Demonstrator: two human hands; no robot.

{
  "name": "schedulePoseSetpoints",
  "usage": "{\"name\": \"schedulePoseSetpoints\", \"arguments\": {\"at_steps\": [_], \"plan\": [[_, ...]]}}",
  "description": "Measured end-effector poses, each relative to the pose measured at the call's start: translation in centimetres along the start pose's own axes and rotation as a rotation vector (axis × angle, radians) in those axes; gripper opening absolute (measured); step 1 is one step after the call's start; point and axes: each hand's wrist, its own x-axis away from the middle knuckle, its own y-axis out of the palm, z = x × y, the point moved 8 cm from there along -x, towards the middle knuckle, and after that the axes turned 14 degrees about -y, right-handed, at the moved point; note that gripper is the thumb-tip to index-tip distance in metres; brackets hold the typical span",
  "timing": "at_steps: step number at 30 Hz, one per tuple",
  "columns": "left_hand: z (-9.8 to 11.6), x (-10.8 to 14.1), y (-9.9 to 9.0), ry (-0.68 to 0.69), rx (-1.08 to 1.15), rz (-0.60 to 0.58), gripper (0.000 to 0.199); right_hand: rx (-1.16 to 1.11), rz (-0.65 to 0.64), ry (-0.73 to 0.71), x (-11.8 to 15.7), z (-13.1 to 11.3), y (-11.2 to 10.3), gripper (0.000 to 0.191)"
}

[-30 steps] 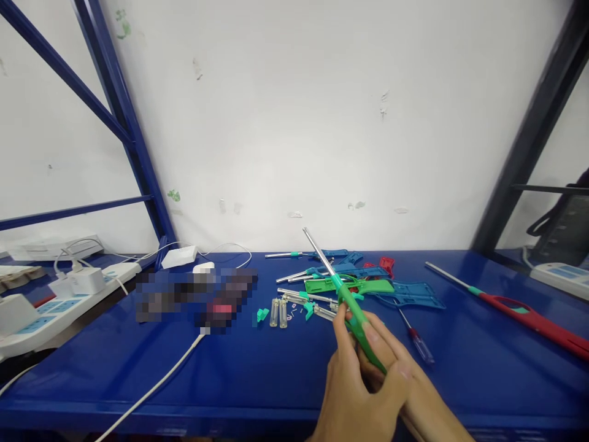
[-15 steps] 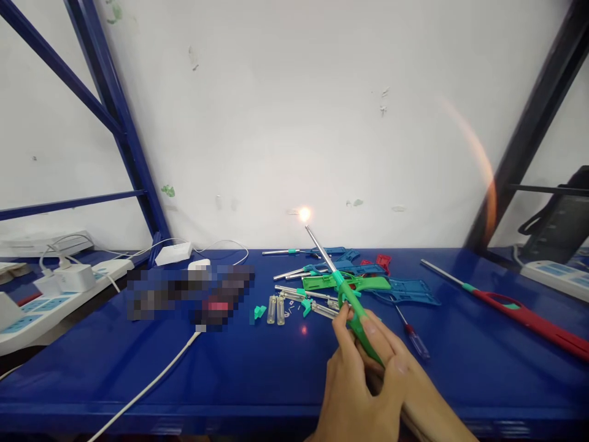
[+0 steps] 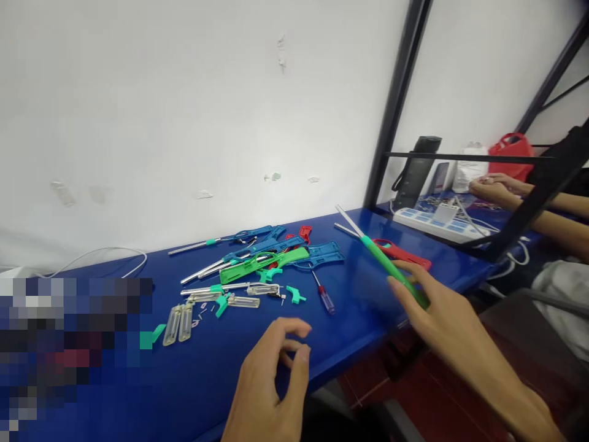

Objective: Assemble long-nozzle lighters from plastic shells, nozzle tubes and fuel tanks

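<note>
My right hand (image 3: 426,301) grips a green lighter (image 3: 390,267) by its handle, its metal tube pointing up and left, with no flame at the tip. Behind it a red lighter (image 3: 409,254) lies on the blue table. My left hand (image 3: 276,374) is over the table's front part, fingers curved and apart, holding nothing. A screwdriver (image 3: 326,298) with a clear purple handle lies between the hands. Left of it are a green casing half (image 3: 243,267), blue casing halves (image 3: 329,252), clear fuel tanks (image 3: 172,325) and a loose teal trigger (image 3: 295,295).
A black shelf post (image 3: 396,92) rises at the table's back right. Beyond it are a power strip (image 3: 437,224), a black case (image 3: 416,172) and another person's hands (image 3: 499,187). A pixelated area covers the lower left.
The view has swung right. My left hand has come off the green lighter, which my right hand has carried right, over the red lighter. The flame is gone.
</note>
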Motion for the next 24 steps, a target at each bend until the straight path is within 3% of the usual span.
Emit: {"name": "schedulePoseSetpoints", "arguments": {"at_steps": [3, 9, 14, 21, 23, 24], "plan": [[0.8, 0.1, 0.0, 0.082, -0.055, 0.019, 0.026, 0.335, -0.006, -0.14, -0.6, 2.1, -0.6, 0.04], [1.0, 0.0, 0.3, 0.155, -0.126, -0.02, 0.026, 0.385, 0.025, -0.258, -4.4, 3.1, 2.4, 0.036], [1.1, 0.3, 0.6, 0.183, -0.128, -0.049, 0.024, 0.29, 0.056, -0.37, -5.2, 0.7, 4.5, 0.032], [1.5, 0.6, 0.7, 0.214, -0.102, -0.035, 0.025, 0.086, -0.206, -0.722, -6.4, -4.4, 9.6, 0.036], [1.5, 1.4, 0.9, 0.201, -0.09, -0.07, 0.025, 0.029, -0.217, -0.767, -6.6, -4.5, 10.2, 0.034], [1.4, 2.1, 1.5, 0.177, -0.072, -0.15, 0.023, 0.0, -0.211, -0.779, -6.7, -4.4, 10.3, 0.033]]}}
